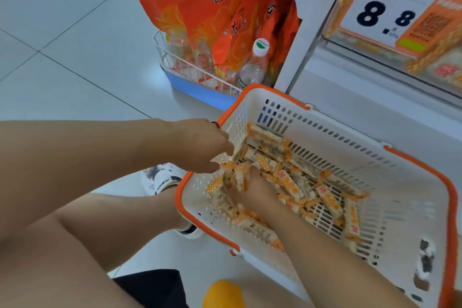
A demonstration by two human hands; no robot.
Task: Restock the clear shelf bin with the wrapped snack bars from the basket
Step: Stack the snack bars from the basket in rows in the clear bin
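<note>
A white basket with an orange rim point(410, 165) sits on the floor, and several wrapped snack bars point(325, 197) with orange-and-white wrappers lie on its bottom. Both my hands reach into its left end. My left hand point(202, 147) curls over the near-left wall, its fingers closing on bars. My right hand point(255, 189) is buried among the bars, and a bunch of bars point(232, 182) sits between the two hands. The fingertips of both hands are hidden. The clear shelf bin point(375, 57) with a price card reading 8.8 stands at the upper right.
A white wire rack point(172, 57) on a blue base holds orange snack bags point(225, 7) and a water bottle point(253, 67), just behind the basket. White shelving frame point(307, 32) runs beside it. My shoe point(160, 177) and an orange round object point(222, 294) lie by the basket's near side.
</note>
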